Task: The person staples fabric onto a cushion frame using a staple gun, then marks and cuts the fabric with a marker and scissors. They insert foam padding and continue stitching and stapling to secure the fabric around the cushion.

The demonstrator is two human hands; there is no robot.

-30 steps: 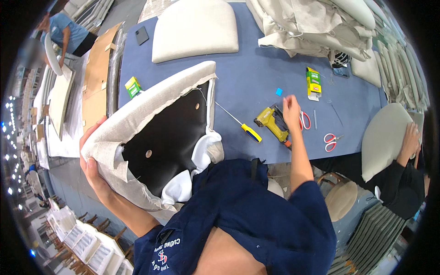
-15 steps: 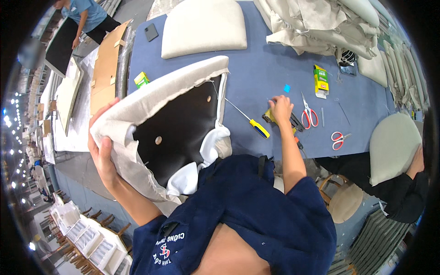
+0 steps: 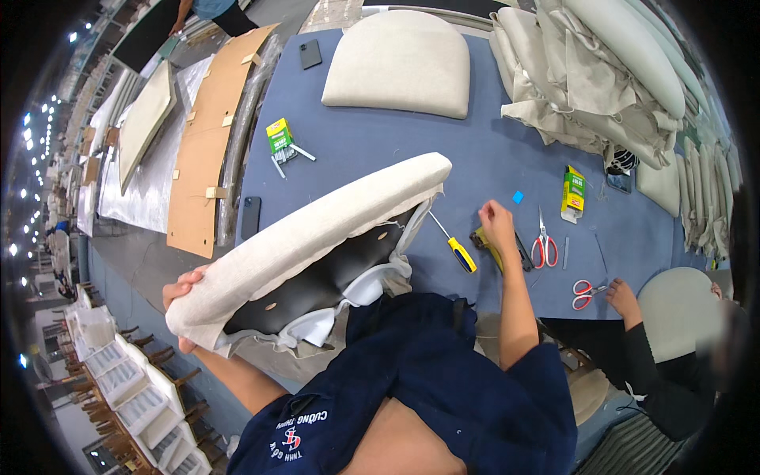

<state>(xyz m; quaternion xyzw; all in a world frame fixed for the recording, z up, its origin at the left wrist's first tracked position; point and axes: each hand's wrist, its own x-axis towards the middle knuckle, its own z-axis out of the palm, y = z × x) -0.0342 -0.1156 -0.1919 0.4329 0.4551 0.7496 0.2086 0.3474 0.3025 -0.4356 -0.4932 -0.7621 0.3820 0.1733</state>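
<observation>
My left hand (image 3: 188, 299) grips the left end of a beige fabric-covered seat cushion (image 3: 317, 241), tilted up at the table's near edge. Its black underside (image 3: 317, 289) faces me, with loose fabric edges and white lining (image 3: 366, 286) along the lower side. My right hand (image 3: 499, 226) is over the table with fingers curled; whatever they hold is hidden. Right below it lies a yellow-and-black staple gun (image 3: 486, 247), partly covered by my forearm. Between the cushion and that hand lies a yellow-handled screwdriver (image 3: 461, 255), its shaft tip close to the cushion's corner.
Right of my forearm lie red-handled scissors (image 3: 544, 252) and a smaller pair (image 3: 583, 294), near a co-worker's hand (image 3: 623, 299). Small boxes (image 3: 574, 194), phones (image 3: 310, 54), a finished cushion (image 3: 400, 67) and piled fabric covers (image 3: 586, 79) occupy the blue table (image 3: 364, 138).
The cushion has tipped, showing less underside and uncovering a phone and staple strips on the left. My right hand remains by the staple gun. A co-worker's hand has come near the small scissors.
</observation>
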